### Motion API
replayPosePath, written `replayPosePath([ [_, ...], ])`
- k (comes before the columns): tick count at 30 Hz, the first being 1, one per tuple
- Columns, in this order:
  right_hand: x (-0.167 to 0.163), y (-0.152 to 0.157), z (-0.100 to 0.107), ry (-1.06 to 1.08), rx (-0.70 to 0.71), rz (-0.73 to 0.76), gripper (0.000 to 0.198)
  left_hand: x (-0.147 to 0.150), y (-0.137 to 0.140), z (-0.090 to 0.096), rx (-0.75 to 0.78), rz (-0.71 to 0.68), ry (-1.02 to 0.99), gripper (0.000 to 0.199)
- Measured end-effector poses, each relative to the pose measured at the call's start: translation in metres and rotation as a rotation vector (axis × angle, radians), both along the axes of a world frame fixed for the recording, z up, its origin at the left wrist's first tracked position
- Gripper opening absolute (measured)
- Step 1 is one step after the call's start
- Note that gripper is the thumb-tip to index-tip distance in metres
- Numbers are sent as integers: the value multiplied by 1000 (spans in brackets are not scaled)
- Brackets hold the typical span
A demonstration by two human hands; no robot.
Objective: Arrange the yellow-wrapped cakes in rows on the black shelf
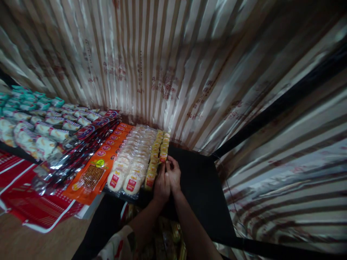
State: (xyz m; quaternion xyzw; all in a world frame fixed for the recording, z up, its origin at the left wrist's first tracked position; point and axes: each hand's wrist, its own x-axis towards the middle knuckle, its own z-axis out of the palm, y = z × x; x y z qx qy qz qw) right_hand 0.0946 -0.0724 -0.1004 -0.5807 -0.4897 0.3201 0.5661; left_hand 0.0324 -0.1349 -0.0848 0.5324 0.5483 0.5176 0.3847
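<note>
My left hand (162,186) and my right hand (174,175) meet at the right end of the snack display, fingers bent and thumbs close together. Between their fingertips is a small yellow snack packet (163,156), at the front of a row of similar ones. Left of my hands runs another row of yellow packets (150,178). Beyond it, round white rice crackers (132,184) in clear wrappers stand in two rows. My fingers partly cover the front yellow packet's lower edge.
Orange pretzel-stick bags (93,173), dark shiny bags (69,159), white packets (45,144) and teal packets (28,101) extend leftward. A red basket (40,206) sits below left. The black shelf (200,184) meets a dark post (271,112) and striped sheeting (162,54).
</note>
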Motion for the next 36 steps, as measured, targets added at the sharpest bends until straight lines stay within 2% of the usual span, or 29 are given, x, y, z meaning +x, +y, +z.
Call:
replayPosePath([
  [4,-3,2,5,18,13,97,37,0,1,2,-35,28,-37,49],
  [9,2,1,3,55,-3,127,40,0,3,-1,-6,24,30,48],
  [17,11,-27,1,-25,-57,33,38,2,3,-8,-10,39,153,49],
  [21,12,-60,10,12,-82,-49,37,-1,-9,-1,53,-42,290,44],
  [24,13,-102,20,-4,-47,-42,35,-7,-34,2,113,-138,358,39],
  [28,14,-170,27,-180,61,-25,27,-18,-94,-2,115,-173,317,32],
  [31,16,-212,15,-319,-41,33,26,-34,-141,-15,49,-285,260,30],
  [32,16,-222,8,-364,-94,74,27,-41,-153,-21,7,-306,300,31],
  [36,15,-246,-27,-530,-319,287,27,-73,-178,-41,-150,-301,652,35],
])
